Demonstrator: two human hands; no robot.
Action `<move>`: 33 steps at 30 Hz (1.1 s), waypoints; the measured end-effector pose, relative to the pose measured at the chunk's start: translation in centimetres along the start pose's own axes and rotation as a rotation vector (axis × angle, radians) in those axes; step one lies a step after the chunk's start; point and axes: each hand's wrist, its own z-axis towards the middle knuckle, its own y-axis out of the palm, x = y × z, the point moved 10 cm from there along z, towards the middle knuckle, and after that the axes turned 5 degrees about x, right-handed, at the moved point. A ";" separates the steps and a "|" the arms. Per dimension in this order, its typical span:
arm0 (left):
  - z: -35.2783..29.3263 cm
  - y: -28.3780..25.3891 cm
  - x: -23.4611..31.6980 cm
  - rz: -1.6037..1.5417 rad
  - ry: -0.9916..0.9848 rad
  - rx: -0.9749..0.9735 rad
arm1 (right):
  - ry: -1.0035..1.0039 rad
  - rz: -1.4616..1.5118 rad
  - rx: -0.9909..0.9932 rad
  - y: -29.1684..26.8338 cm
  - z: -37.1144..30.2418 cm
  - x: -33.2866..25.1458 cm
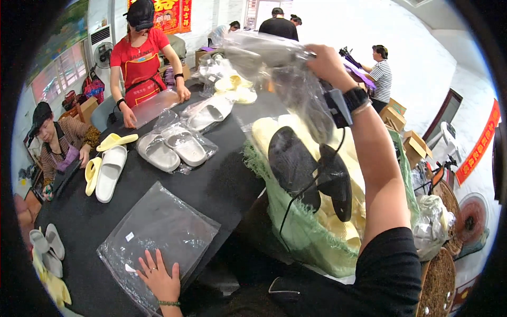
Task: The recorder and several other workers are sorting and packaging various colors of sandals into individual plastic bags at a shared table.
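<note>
My left hand [161, 281] lies with fingers spread on a stack of clear plastic bags [169, 224] at the table's near edge. Raised at upper centre, my right hand [328, 66] grips the edge of a crumpled clear plastic bag [272, 55]. The bag trails left toward the table and down over a green woven sack [288, 232]. Pale yellow slippers [264, 132] fill the sack, with black slippers [290, 161] on top of them. Whether the bag's lower end covers the black pair, I cannot tell.
On the black table [227, 185] lie bagged grey slippers [182, 145], a loose white slipper [111, 171] and yellow slippers [117, 141]. A person in red [142, 68] handles a clear bag across the table; another sits at left. Cardboard boxes [414, 148] stand at right.
</note>
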 end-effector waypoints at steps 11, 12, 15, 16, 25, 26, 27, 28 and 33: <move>-0.8 0.0 -1.4 0.008 -0.016 0.045 | -0.582 0.033 -0.830 27.1 -15.0 -20.5; -0.4 0.0 -0.5 -0.003 0.010 0.045 | -0.637 0.047 -0.748 28.5 -17.1 -19.9; 0.0 -0.1 0.3 -0.024 0.028 0.047 | -0.748 0.157 -0.699 29.4 -19.6 -19.0; -0.1 -0.1 0.2 -0.022 0.021 0.036 | -0.685 0.181 -0.900 29.4 -20.0 -18.6; -0.3 -0.1 -0.4 0.035 0.011 0.049 | -0.495 0.269 -0.893 15.5 -18.5 -15.7; -0.3 -0.2 -0.3 0.024 0.018 0.054 | -0.451 0.286 -0.900 15.4 -19.4 -15.6; -0.3 -0.3 -0.2 0.016 0.022 0.059 | -0.487 0.251 -0.869 14.4 -20.1 -16.5; -0.2 -0.4 -0.3 0.022 0.010 0.059 | -0.456 0.279 -0.852 14.3 -20.7 -17.1; 0.3 0.3 0.2 -0.059 0.034 0.011 | -0.226 0.218 -0.877 18.9 -21.4 -16.0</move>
